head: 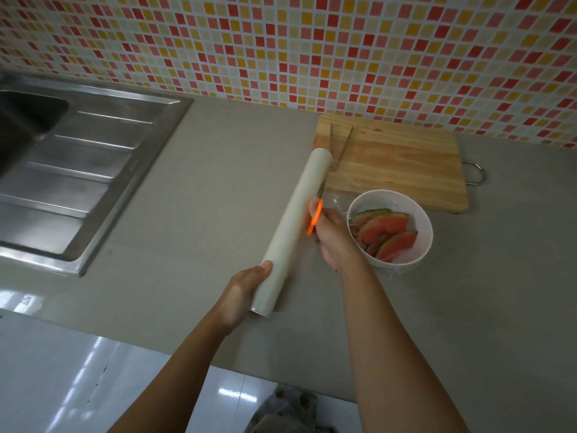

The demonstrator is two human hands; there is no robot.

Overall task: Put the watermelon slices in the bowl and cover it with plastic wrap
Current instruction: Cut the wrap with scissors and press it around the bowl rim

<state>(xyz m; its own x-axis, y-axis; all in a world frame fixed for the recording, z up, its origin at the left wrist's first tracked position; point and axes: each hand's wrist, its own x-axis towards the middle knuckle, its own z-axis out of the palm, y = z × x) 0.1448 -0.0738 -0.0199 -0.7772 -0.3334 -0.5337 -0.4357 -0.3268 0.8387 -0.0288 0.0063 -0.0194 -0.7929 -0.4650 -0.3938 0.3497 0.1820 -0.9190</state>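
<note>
Gripping the near end of the plastic wrap roll point(296, 220), the left hand point(242, 295) had its fingers curled round the tube with the thumb on top. The roll lay slanted across the counter point(203, 182), its far end reaching the cutting board point(399, 164), where tongs point(342, 145) rested. The right hand point(334, 239) clasped orange-handled scissors point(314, 220), blades pointing along the roll's right side. Just beside that hand stood the white bowl point(390, 192), with the watermelon slices point(385, 229) already inside. A faint film point(338, 202) appeared to stretch from roll to bowl; whether it covered the rim could not be confirmed. A steel sink point(81, 170) sat well apart at left.

Assessment: the film is judged very light, limp and clingy, liable to fold onto itself once cut. It should be taken by its free edge and kept taut. The roll is stiff and light; an end grip suffices. The slices look wet and soft, so the bowl should be steadied by its wall.
</note>
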